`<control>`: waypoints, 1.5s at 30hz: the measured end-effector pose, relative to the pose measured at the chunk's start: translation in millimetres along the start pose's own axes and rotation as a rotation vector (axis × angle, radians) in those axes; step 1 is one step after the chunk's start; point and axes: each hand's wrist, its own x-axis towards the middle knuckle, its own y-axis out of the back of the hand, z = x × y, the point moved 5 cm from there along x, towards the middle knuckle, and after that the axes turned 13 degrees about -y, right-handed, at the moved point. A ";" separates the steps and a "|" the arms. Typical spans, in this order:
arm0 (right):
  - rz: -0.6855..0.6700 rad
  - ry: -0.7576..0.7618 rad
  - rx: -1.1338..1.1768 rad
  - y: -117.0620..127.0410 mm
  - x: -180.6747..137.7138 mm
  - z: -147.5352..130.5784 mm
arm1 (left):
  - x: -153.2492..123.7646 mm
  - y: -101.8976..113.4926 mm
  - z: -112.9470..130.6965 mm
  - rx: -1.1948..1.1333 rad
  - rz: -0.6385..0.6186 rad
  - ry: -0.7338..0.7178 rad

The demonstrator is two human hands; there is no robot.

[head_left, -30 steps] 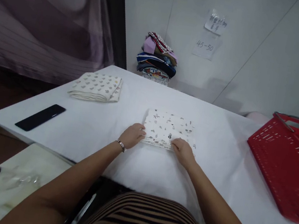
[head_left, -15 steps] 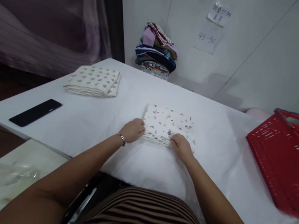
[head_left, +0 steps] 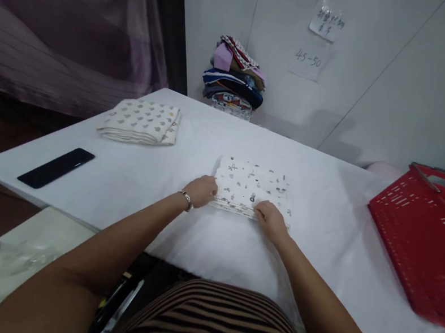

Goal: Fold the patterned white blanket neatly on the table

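A white cloth with small dark prints (head_left: 245, 182) lies folded into a flat rectangle near the middle of the white table. At its front left corner, my left hand (head_left: 202, 190) has its fingers curled closed on the edge. My right hand (head_left: 270, 218) pinches the layered front edge, right of centre, with the fingertips pressed together. The stacked folds show along the near side between my hands. Another folded cloth (head_left: 139, 122), cream with grey motifs, rests apart at the back left of the table.
A black phone (head_left: 56, 167) lies at the table's left side. On the right stands a red plastic basket (head_left: 428, 243). Behind the far table edge is a pile of folded fabrics (head_left: 234, 79) against the wall. Paper notes (head_left: 309, 58) are stuck on the wall.
The view has shifted very slightly. Both hands stay on the printed cloth at nearly the same spots, and the cloth keeps its folded shape.
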 end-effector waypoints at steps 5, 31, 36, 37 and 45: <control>0.015 -0.014 0.018 0.7 -0.9 -1.1 | -8.1 3.8 5.7 -0.013 0.059 -0.070; 0.027 0.051 0.035 -1.0 -3.2 1.5 | -32.4 -5.3 23.6 0.381 0.130 -0.324; 0.038 0.060 0.019 -0.5 -7.0 1.0 | -38.4 -8.4 18.8 0.363 0.201 -0.325; 0.051 0.060 0.019 -0.7 -8.2 2.0 | -40.1 -8.5 17.6 0.348 0.216 -0.327; 0.141 0.105 0.011 -3.2 -14.1 3.7 | -47.7 -12.8 10.0 0.225 0.313 -0.291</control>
